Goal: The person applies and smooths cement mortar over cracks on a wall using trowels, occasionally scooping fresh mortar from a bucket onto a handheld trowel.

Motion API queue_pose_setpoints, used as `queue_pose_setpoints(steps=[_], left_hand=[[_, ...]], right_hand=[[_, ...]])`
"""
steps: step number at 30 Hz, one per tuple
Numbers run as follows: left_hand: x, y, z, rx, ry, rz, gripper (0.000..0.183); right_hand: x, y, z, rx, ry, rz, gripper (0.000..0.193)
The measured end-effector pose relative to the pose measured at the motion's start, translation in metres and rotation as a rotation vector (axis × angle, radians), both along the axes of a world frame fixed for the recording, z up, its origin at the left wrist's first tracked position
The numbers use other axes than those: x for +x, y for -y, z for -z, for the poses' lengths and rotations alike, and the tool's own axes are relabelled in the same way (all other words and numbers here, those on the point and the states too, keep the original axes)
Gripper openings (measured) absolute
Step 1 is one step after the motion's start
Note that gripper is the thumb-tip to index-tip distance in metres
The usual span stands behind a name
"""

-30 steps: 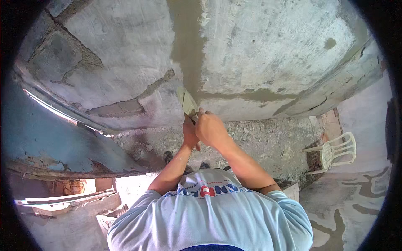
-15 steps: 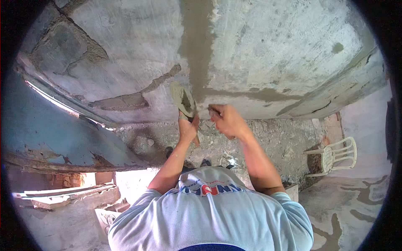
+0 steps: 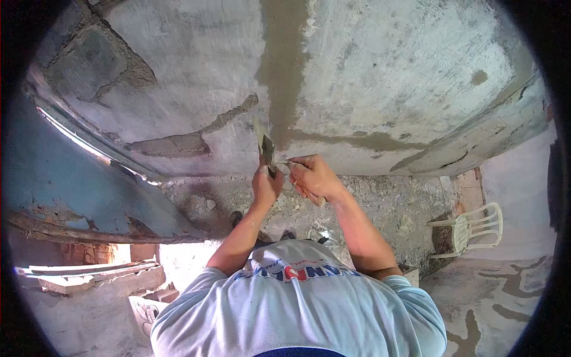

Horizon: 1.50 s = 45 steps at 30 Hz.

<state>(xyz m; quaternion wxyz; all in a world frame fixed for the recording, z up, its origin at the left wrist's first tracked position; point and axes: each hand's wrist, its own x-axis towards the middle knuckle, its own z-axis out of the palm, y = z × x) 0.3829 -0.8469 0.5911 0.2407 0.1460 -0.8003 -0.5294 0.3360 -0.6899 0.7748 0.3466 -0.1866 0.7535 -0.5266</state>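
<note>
My left hand [image 3: 267, 185] is closed around a trowel [image 3: 260, 132], its pointed blade up and turned nearly edge-on toward the wall. Grey mortar [image 3: 267, 144] sits on the blade. Close on its right, my right hand [image 3: 314, 177] grips a small hand tool [image 3: 321, 202] whose handle end shows below the fingers. A thin part of that tool reaches toward the trowel; whether they touch I cannot tell. Both hands are in front of the wall [image 3: 380, 77], just below a vertical strip of darker fresh mortar [image 3: 282, 71].
A horizontal mortar band [image 3: 369, 140] and a patched crack [image 3: 178, 144] mark the wall. Rubble covers the floor [image 3: 380, 208] at its foot. A white plastic chair [image 3: 470, 229] stands right; a blue-grey panel [image 3: 89, 178] and a box [image 3: 146, 312] are left.
The trowel has turned from showing its broad face to nearly edge-on. My right hand has moved down and left, closer to the left hand, its tool now pointing at the trowel.
</note>
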Motion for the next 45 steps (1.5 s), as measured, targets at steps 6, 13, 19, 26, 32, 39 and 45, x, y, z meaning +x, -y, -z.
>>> queue_pose_setpoints(steps=[6,13,19,26,32,39,45], left_hand=[[0.000,-0.037,-0.049,0.626,-0.263,0.227,0.052],[-0.008,-0.007,-0.028,1.263,-0.420,0.324,0.049],[0.017,0.015,-0.071,0.981,-0.185,0.206,0.036],[-0.057,0.040,-0.144,1.332,-0.213,0.368,0.020],[-0.088,0.065,-0.177,1.325,-0.303,0.507,0.013],[-0.065,0.108,-0.148,1.359,-0.264,0.560,0.013],[-0.050,0.141,-0.138,1.314,-0.202,0.480,0.020]], right_hand=[[-0.019,0.013,0.007,-0.432,0.470,0.152,0.025],[-0.018,0.043,0.026,-0.993,1.024,-0.042,0.048],[-0.054,0.050,-0.050,-1.000,0.785,-0.073,0.051],[-0.123,0.049,-0.198,-1.103,0.224,-0.097,0.051],[-0.152,0.054,-0.250,-0.994,-0.259,0.307,0.038],[-0.186,0.093,-0.227,-0.467,-1.042,0.881,0.039],[-0.194,0.137,-0.225,-0.121,-1.577,1.086,0.040]])
